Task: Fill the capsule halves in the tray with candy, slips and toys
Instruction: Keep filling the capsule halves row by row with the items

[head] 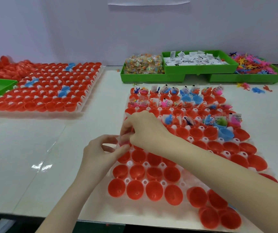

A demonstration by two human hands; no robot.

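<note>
Both hands [101, 148] [145, 130] pinch a clear packet [122, 140] over the tray's [182, 184] left edge

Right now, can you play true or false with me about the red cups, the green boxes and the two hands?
1. Most near red plastic capsule halves hold nothing. True.
2. The white paper slips lie in a blue bin. False: a green plastic bin.
3. Both hands, left and right, meet at the clear tray's left edge. True.
4. Every capsule half is red. False: a few blue ones.
</note>
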